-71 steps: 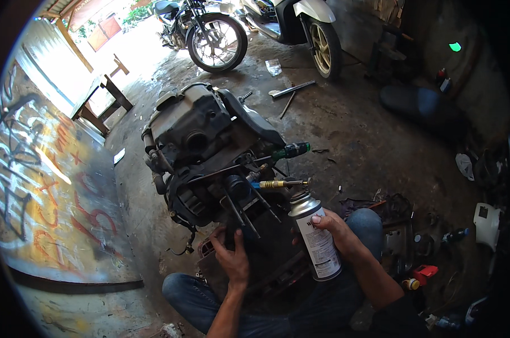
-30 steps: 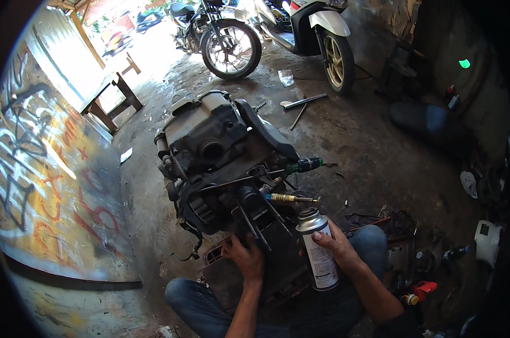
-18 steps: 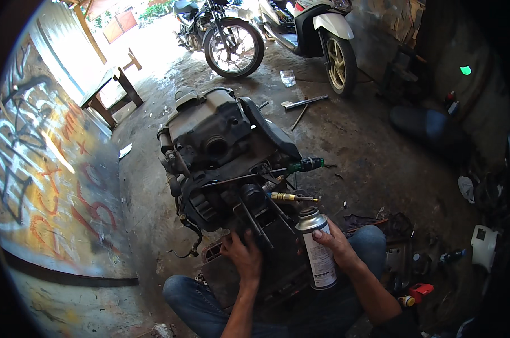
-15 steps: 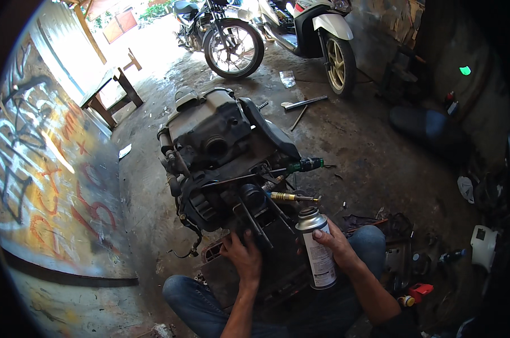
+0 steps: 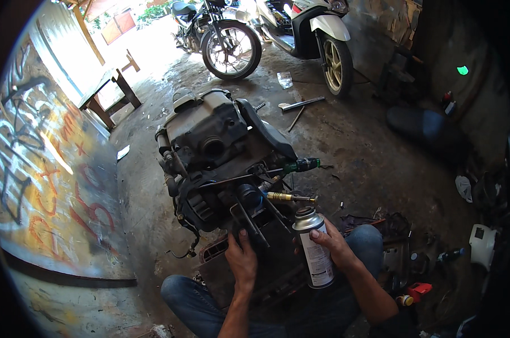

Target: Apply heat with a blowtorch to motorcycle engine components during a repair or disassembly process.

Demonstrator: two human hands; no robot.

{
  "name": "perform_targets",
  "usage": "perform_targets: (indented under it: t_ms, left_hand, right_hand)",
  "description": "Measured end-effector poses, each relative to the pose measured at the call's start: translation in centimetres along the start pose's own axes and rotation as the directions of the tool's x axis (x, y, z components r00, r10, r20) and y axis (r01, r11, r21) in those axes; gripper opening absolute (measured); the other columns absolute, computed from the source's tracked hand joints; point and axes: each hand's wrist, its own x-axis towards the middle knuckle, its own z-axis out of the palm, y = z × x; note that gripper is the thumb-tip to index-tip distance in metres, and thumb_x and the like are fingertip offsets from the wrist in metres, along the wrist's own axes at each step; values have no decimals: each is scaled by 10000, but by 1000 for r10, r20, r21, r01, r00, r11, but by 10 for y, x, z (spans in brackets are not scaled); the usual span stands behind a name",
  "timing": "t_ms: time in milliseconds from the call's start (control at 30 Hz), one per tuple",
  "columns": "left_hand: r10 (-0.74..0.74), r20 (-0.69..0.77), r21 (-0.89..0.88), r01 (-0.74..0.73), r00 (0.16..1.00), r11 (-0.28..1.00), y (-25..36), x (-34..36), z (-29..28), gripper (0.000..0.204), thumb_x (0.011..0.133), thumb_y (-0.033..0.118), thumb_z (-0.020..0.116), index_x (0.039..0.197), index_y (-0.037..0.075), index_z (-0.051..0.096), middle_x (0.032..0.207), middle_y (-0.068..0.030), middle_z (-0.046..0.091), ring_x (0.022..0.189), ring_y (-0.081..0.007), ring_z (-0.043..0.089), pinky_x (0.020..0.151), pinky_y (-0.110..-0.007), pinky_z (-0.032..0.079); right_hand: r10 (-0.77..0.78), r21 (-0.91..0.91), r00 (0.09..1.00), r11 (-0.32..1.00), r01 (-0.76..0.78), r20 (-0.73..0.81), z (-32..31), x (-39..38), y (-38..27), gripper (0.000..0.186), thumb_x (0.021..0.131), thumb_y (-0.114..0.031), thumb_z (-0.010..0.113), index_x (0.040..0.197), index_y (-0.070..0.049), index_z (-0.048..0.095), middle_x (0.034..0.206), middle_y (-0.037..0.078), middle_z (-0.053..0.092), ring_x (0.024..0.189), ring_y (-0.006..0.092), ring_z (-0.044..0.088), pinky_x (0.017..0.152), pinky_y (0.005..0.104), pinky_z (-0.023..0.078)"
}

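My right hand (image 5: 336,248) is wrapped round a white gas canister (image 5: 317,256) with a silver top, held nearly upright in front of my right knee. Just above its top, a brass torch nozzle (image 5: 288,196) sticks out from the near right side of a dark motorcycle engine assembly (image 5: 210,163). My left hand (image 5: 243,262) reaches up to the assembly's lower near edge, thumb and fingers bent against a dark part; the fingertips are partly hidden. Across the assembly's right side lies a green-handled screwdriver (image 5: 301,165).
Beyond the assembly, metal tools (image 5: 301,104) lie on the floor. A black motorcycle (image 5: 230,50) and a white scooter (image 5: 331,34) stand farther back. A painted wall panel (image 5: 57,169) rises at left. At right are a dark seat (image 5: 427,128) and a red object (image 5: 419,291).
My left hand has shifted slightly, its fingers bunching closer together at the dark part. The canister stays in my right hand at nearly the same place. The whole view has drifted slightly.
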Motion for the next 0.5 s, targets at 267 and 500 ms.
perform_targets:
  t_ms: [267,500]
  left_hand:
    - [-15,7,-71,15,1000,997,2,0,0,460,1123,384,449,1105,-49,605,762,-193,602,689,-254,538,684,-413,461]
    - [-2,40,-5,3,999,1000,-6,2,-4,486,1118,430,446,1192,-23,608,718,-167,593,621,-222,502,625,-405,454]
  right_hand:
    - [-1,-15,1000,1000,1,11,-1,0,2,649,930,-480,694,1339,-23,485,1050,142,690,916,255,728,826,394,588]
    - [-11,-9,1000,1000,11,14,-2,1,2,645,930,-477,693,1341,-25,485,1049,147,693,915,259,728,829,398,588]
